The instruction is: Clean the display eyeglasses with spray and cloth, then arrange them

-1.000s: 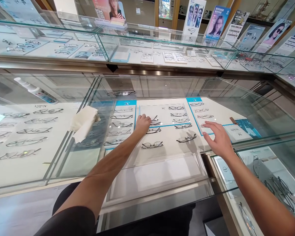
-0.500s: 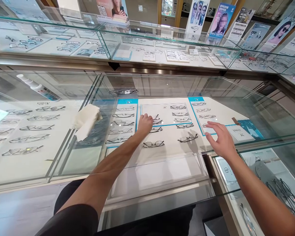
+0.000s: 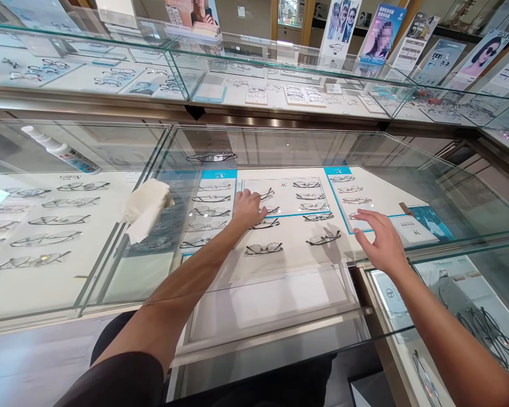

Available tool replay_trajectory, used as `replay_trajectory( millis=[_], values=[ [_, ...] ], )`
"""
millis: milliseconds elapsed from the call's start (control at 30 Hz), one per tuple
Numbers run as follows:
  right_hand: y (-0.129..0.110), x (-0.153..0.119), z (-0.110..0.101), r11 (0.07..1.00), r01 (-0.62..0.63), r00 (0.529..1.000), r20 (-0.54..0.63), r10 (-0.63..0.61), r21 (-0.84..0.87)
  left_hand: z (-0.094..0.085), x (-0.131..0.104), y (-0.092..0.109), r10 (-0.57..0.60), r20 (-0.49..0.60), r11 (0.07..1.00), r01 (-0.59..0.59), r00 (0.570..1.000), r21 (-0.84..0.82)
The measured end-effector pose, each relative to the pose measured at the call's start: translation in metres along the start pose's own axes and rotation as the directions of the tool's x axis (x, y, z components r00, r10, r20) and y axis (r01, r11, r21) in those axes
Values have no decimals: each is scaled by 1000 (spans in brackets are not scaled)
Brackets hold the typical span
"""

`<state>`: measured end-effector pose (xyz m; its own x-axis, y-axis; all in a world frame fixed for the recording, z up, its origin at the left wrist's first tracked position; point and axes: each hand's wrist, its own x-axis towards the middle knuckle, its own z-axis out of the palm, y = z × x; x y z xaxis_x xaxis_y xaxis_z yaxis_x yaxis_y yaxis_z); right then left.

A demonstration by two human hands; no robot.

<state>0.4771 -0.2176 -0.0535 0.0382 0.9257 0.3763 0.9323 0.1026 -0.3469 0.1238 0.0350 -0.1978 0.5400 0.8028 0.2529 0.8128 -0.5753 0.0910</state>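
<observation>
Inside the glass display case, my left hand [image 3: 248, 208] is closed on a dark-framed pair of glasses [image 3: 266, 195], whose far end sticks out to the right of the fingers. Just below the hand lie more glasses [image 3: 265, 224], and nearer the front edge is another pair [image 3: 263, 249]. My right hand [image 3: 377, 234] hovers at the right of the case with its fingers spread and nothing in them. Beyond its fingertips are glasses in a column [image 3: 356, 200]. A second column [image 3: 318, 216] stands between the two hands.
A cream cloth [image 3: 146, 208] and a white spray bottle [image 3: 61, 150] rest on the glass top at the left. Behind runs a raised glass case [image 3: 280, 53] with standing cards. An open drawer [image 3: 477, 316] of glasses is at the lower right.
My left hand has moved slightly left and up, and the glasses at its fingers are higher and turned. The right hand has not moved. The view has shifted a little.
</observation>
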Motion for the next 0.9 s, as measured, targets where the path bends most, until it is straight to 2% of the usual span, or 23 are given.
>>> replay_trajectory(
  millis=[200, 633, 767, 900],
  values=[
    [0, 1, 0, 1000, 1, 1000, 3, -1, 3, 0, 14, 2, -12, 40, 1000, 12, 999, 10],
    [0, 1, 0, 1000, 5, 1000, -3, -5, 7, 15, 10, 14, -32, 151, 999, 31, 988, 9],
    [1, 0, 1, 1000, 1, 1000, -1, -1, 7, 14, 12, 19, -23, 154, 1000, 25, 988, -10],
    [2, 0, 1, 1000, 3, 1000, 8, -3, 10, 3, 10, 24, -34, 123, 999, 39, 992, -39]
  ],
)
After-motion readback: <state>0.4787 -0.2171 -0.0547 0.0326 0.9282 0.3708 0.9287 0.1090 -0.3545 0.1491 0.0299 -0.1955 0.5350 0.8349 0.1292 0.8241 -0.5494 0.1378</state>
